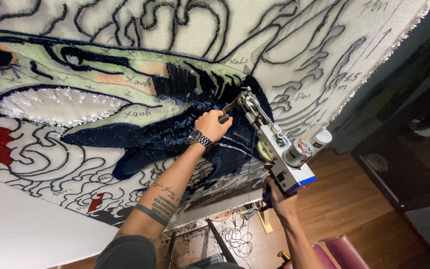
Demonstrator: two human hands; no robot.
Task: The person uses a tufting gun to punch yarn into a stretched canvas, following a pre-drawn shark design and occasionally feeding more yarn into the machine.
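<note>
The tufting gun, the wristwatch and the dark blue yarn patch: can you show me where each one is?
tufting gun (279, 149), head view, on its silver body below the needle.
wristwatch (199, 139), head view, on the band around the left wrist.
dark blue yarn patch (150, 137), head view, on the fluffy tufted area left of the hand.

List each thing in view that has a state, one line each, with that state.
tufting gun: held in both hands, tip against the cloth
left hand: closed on the gun's front handle
right hand: gripping the rear handle
backing cloth: stretched, partly tufted in dark blue
wristwatch: worn on left wrist
</note>
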